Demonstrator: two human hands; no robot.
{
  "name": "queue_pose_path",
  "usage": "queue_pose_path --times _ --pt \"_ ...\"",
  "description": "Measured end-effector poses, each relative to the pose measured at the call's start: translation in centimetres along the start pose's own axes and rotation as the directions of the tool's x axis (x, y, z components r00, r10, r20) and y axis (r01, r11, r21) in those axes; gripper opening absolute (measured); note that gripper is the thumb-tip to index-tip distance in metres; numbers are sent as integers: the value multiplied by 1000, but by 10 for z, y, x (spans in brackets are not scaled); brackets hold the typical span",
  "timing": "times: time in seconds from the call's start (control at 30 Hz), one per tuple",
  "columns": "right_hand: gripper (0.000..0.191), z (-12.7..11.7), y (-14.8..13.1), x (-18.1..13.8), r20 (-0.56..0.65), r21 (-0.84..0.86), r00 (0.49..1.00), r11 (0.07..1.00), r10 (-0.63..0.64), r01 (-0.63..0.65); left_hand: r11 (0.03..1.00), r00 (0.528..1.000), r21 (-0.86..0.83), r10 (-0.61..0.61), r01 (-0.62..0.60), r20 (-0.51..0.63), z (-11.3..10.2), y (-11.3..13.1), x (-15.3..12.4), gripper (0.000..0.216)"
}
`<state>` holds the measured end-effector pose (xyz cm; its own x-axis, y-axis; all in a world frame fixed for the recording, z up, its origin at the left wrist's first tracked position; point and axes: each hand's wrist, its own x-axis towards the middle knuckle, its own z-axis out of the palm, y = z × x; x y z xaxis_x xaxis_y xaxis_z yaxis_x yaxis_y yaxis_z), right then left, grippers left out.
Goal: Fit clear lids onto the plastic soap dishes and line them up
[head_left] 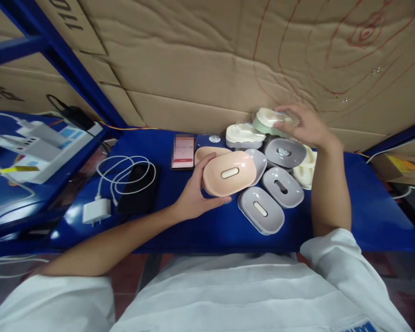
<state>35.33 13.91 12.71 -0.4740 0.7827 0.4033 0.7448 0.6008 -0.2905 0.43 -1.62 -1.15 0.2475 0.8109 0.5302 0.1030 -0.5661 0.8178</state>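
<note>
My left hand (192, 193) is closed round the edge of a peach soap dish (214, 180), which has a slot holding a pale oval insert. At the back, my right hand (306, 123) pinches a green and cream soap dish (264, 121) between thumb and fingers. Next to that lies a cream-topped grey dish (244, 135). Just below my right hand is a grey soap dish (286, 152) with a small label inside. Two more, a grey dish with a dark slot (292, 196) and a grey dish with a pale insert (252, 210), lie nearer me. Another peach dish (203, 152) is partly hidden behind the held one.
A lit phone (183, 152) lies left of the dishes. Further left are a black device (138, 191), a coiled white cable (112, 159) and a white charger (97, 210). Power strips (64, 145) sit at far left. A cardboard wall (180, 64) rises behind the blue table (363, 203).
</note>
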Motion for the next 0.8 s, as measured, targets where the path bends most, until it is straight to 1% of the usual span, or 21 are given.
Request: queue_pose_path --times 0.1,0.2,0.23,0.27,0.3,0.33,0.4,0.43,0.47,0.5,0.57,0.63,0.7,0.8 --pt "48 -1 -6 -3 6 -3 1000 1000 -1 1 1000 1000 -13 -5 5 -16 0 -1 0 112" --pt "53 -7 -26 -8 -41 -51 999 999 -6 4 999 999 -37 -33 32 -12 0 -1 1 111" --pt "55 -8 -36 -9 -42 -47 999 999 -29 27 998 999 -57 -42 41 -13 0 -1 2 110" --pt "57 -8 -49 -12 -14 -19 997 997 -72 72 995 999 -83 -50 49 -18 0 -1 4 108" --pt "60 -7 -62 -15 48 34 989 990 -138 136 992 998 -114 -58 54 -28 -1 0 5 105" --pt "64 -4 -77 -18 132 104 966 972 -221 208 987 997 -150 -66 59 -39 -1 0 7 101" --pt "67 6 -105 -25 290 228 879 920 -378 320 972 995 -227 -83 69 -56 -3 1 9 96" --pt "65 11 -118 -29 340 257 839 900 -426 353 962 994 -262 -94 76 -57 -4 1 10 94" --pt "60 17 -129 -33 375 266 810 889 -451 373 954 993 -289 -104 83 -57 -5 2 11 93" --pt "54 21 -138 -36 393 265 795 885 -461 383 949 992 -304 -110 87 -58 -6 2 12 94" --pt "46 26 -150 -41 408 256 792 890 -454 378 950 992 -299 -111 87 -62 -9 5 12 96" --pt "45 25 -155 -43 417 256 796 897 -439 361 957 993 -277 -104 83 -63 -10 8 13 100" --pt "43 20 -157 -44 414 261 799 897 -437 356 956 993 -281 -107 88 -53 -9 11 12 102" --pt "41 16 -154 -43 402 265 809 900 -430 346 933 989 -340 -143 119 -47 -4 13 10 102"
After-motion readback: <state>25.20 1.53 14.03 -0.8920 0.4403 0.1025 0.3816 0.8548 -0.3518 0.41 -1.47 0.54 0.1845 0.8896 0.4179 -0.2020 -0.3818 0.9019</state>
